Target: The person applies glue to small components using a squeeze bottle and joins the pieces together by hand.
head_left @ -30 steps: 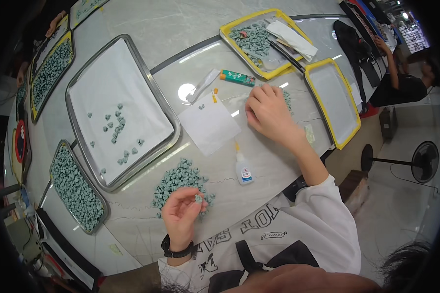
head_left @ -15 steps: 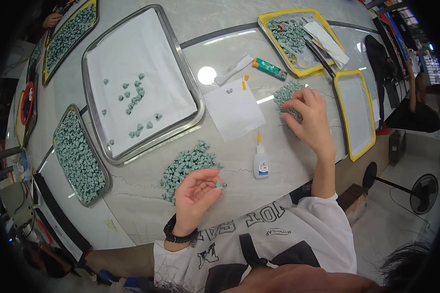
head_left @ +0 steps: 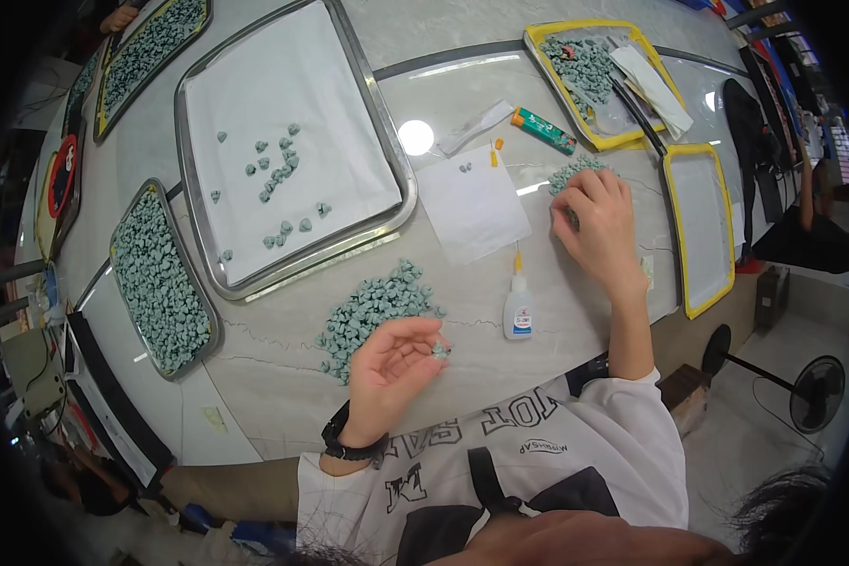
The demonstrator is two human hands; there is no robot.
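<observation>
"How far along does it look?"

"Early, I'd judge. Up and left of the left hand's fingers, a metal tray point(head_left: 404, 203) lined with white paper carries only a scattering of green pieces point(head_left: 278, 179), and most of its sheet is bare."

"And what is left?"

"Plenty. Just beyond the left fingers a loose heap point(head_left: 377, 311) lies on the bench point(head_left: 264, 368), and farther to their left a smaller tray is full of similar lumps point(head_left: 160, 283). I can't tell whether those are finished or waiting."

"Where is the piece in hand?"

"The left hand point(head_left: 391, 373) pinches one small green piece point(head_left: 440, 350) between thumb and fingertip, at the right-hand end of the grip. The remaining fingers curl loosely, with the palm partly open."

"And the right?"

"The right hand point(head_left: 596, 226) has its fingers bent downward and drawn close together, at the near edge of a pile of finer bits point(head_left: 575, 173). Whether they hold one I cannot tell; the hand hides the tips."

"Anything between the hands?"

"A bottle with a yellow nozzle point(head_left: 517, 316) stands or lies to the right of the left fingers, below the right ones. A white sheet point(head_left: 472, 212) lies left of the right fingers, two tiny bits point(head_left: 465, 168) on it."
</observation>
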